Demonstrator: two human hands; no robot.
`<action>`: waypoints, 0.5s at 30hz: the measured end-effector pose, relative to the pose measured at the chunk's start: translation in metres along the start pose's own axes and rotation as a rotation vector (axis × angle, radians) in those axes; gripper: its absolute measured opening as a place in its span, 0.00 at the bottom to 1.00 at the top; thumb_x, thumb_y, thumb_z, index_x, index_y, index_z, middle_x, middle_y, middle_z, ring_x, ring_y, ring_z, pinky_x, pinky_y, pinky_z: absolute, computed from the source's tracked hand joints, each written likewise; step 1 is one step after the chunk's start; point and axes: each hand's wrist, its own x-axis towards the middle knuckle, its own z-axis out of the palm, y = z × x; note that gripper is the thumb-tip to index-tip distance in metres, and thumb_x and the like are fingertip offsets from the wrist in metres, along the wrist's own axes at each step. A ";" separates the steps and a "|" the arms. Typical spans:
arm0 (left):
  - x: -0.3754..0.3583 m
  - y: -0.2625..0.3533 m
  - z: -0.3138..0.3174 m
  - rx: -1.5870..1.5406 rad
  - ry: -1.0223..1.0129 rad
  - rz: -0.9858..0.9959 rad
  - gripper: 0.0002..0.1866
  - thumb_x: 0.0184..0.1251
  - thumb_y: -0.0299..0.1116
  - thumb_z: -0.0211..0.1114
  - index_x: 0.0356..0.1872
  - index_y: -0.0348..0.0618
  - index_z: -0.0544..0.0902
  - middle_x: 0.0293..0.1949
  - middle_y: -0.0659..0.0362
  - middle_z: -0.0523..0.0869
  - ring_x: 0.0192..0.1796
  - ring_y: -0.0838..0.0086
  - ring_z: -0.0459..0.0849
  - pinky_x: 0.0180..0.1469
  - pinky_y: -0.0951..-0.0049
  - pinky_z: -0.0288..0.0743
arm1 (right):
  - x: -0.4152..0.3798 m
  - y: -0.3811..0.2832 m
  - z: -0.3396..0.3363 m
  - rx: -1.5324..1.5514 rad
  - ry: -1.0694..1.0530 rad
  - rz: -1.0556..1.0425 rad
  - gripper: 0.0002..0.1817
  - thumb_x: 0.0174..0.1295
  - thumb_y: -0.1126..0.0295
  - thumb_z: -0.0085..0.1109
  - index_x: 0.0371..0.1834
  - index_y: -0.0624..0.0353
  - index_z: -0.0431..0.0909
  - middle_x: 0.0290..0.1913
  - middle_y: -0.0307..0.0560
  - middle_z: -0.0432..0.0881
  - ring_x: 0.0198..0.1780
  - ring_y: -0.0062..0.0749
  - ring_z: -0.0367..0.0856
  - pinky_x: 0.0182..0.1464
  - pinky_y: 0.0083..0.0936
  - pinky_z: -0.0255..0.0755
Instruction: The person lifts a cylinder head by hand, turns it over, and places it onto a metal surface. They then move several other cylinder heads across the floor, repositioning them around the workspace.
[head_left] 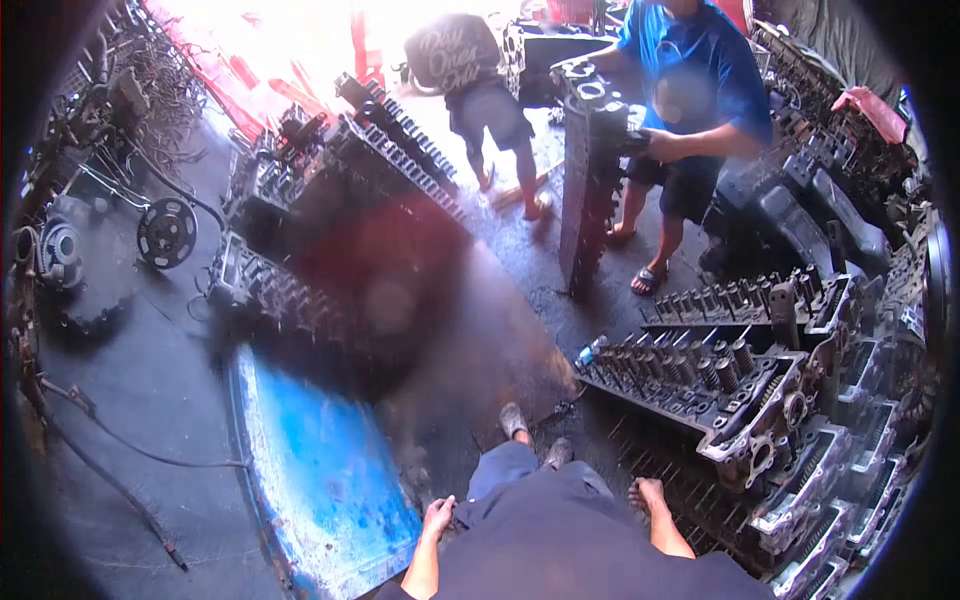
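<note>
Low in the head view, my left hand hangs beside my dark shirt, near the right edge of a blue-painted panel; its fingers are curled, and what they hold, if anything, is too small to tell. My right hand hangs on the other side with its fingers curled, near long thin rods, and nothing can be made out in it. To the right of it lie stacked metal cylinder heads with rows of springs.
A person in a blue shirt holds a tall engine part upright. Another person stands behind. Engine parts lie at the upper left, with a toothed wheel and cables further left. A blurred dark smudge covers the middle left.
</note>
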 end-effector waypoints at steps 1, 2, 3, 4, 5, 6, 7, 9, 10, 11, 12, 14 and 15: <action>-0.001 0.003 -0.002 -0.011 -0.009 0.025 0.24 0.65 0.52 0.60 0.40 0.38 0.85 0.32 0.54 0.86 0.35 0.69 0.83 0.38 0.67 0.76 | 0.001 0.003 -0.002 0.029 -0.001 0.017 0.12 0.61 0.66 0.54 0.37 0.65 0.77 0.30 0.51 0.84 0.24 0.37 0.83 0.25 0.34 0.79; 0.000 0.007 -0.004 -0.015 -0.017 0.007 0.23 0.65 0.52 0.60 0.38 0.38 0.85 0.31 0.55 0.85 0.33 0.71 0.83 0.35 0.68 0.75 | 0.003 0.006 -0.002 0.023 0.005 0.020 0.11 0.61 0.66 0.54 0.37 0.65 0.77 0.30 0.51 0.84 0.24 0.37 0.83 0.25 0.34 0.78; -0.001 0.013 -0.006 -0.018 -0.026 -0.013 0.22 0.65 0.51 0.60 0.37 0.38 0.85 0.30 0.56 0.85 0.32 0.72 0.83 0.33 0.70 0.75 | 0.002 0.008 -0.002 0.017 0.012 0.025 0.11 0.61 0.66 0.54 0.38 0.65 0.77 0.30 0.50 0.84 0.23 0.37 0.83 0.25 0.34 0.78; -0.004 0.018 -0.009 -0.020 -0.035 -0.035 0.22 0.66 0.51 0.61 0.36 0.38 0.85 0.29 0.57 0.85 0.30 0.73 0.82 0.31 0.71 0.75 | 0.002 0.011 -0.002 0.007 0.017 0.031 0.11 0.62 0.66 0.53 0.36 0.63 0.78 0.29 0.49 0.84 0.23 0.36 0.82 0.24 0.33 0.77; -0.008 0.023 -0.011 -0.036 -0.036 -0.044 0.21 0.66 0.50 0.61 0.35 0.38 0.85 0.28 0.57 0.85 0.29 0.74 0.82 0.30 0.72 0.74 | 0.001 0.012 -0.002 -0.002 0.020 0.037 0.10 0.63 0.66 0.52 0.35 0.62 0.78 0.27 0.48 0.83 0.23 0.34 0.82 0.23 0.32 0.76; -0.013 0.027 -0.012 -0.052 -0.036 -0.055 0.21 0.66 0.50 0.61 0.35 0.38 0.85 0.28 0.58 0.84 0.28 0.75 0.81 0.28 0.73 0.74 | 0.000 0.012 -0.002 -0.014 0.023 0.045 0.10 0.64 0.66 0.51 0.33 0.61 0.78 0.26 0.47 0.82 0.23 0.33 0.81 0.22 0.31 0.76; -0.017 0.030 -0.014 -0.068 -0.035 -0.068 0.21 0.66 0.49 0.62 0.34 0.38 0.84 0.27 0.59 0.84 0.27 0.77 0.81 0.27 0.74 0.73 | -0.001 0.013 -0.002 -0.017 0.027 0.032 0.11 0.63 0.66 0.52 0.35 0.63 0.78 0.27 0.48 0.83 0.23 0.34 0.82 0.23 0.32 0.77; -0.024 0.033 -0.017 -0.075 -0.044 -0.123 0.20 0.66 0.49 0.62 0.35 0.38 0.84 0.28 0.59 0.84 0.27 0.76 0.82 0.27 0.73 0.75 | -0.002 0.017 0.000 -0.023 0.033 0.009 0.12 0.62 0.67 0.53 0.38 0.66 0.79 0.30 0.50 0.85 0.24 0.37 0.84 0.26 0.34 0.79; -0.025 0.030 -0.019 -0.068 -0.050 -0.136 0.20 0.66 0.49 0.62 0.35 0.38 0.84 0.28 0.59 0.84 0.27 0.76 0.82 0.26 0.73 0.76 | -0.002 0.018 0.002 -0.025 0.035 -0.007 0.13 0.61 0.67 0.53 0.36 0.68 0.79 0.30 0.51 0.85 0.25 0.36 0.84 0.27 0.33 0.79; -0.026 0.028 -0.020 -0.060 -0.057 -0.148 0.20 0.66 0.49 0.62 0.35 0.38 0.84 0.28 0.59 0.85 0.27 0.76 0.82 0.26 0.73 0.76 | -0.002 0.015 0.005 -0.032 0.029 -0.007 0.13 0.60 0.67 0.53 0.36 0.68 0.79 0.30 0.51 0.85 0.25 0.36 0.84 0.27 0.32 0.79; -0.031 0.030 -0.021 -0.045 -0.037 -0.154 0.20 0.66 0.49 0.62 0.35 0.38 0.84 0.27 0.59 0.84 0.27 0.75 0.82 0.25 0.72 0.76 | -0.003 0.015 0.006 -0.038 0.025 -0.006 0.13 0.60 0.67 0.53 0.36 0.68 0.79 0.30 0.51 0.85 0.25 0.37 0.84 0.26 0.32 0.79; -0.026 0.018 -0.019 -0.020 -0.039 -0.113 0.20 0.65 0.49 0.62 0.35 0.38 0.85 0.28 0.58 0.86 0.29 0.75 0.83 0.29 0.72 0.76 | -0.004 0.014 0.007 -0.038 0.025 -0.006 0.13 0.60 0.68 0.52 0.36 0.68 0.79 0.30 0.52 0.86 0.24 0.37 0.84 0.26 0.32 0.79; -0.016 0.000 -0.015 -0.001 -0.035 -0.057 0.20 0.65 0.49 0.62 0.35 0.38 0.86 0.29 0.57 0.87 0.29 0.75 0.84 0.31 0.72 0.77 | -0.006 0.011 0.008 -0.030 0.028 -0.008 0.13 0.59 0.68 0.52 0.36 0.69 0.79 0.30 0.52 0.86 0.24 0.37 0.84 0.25 0.32 0.79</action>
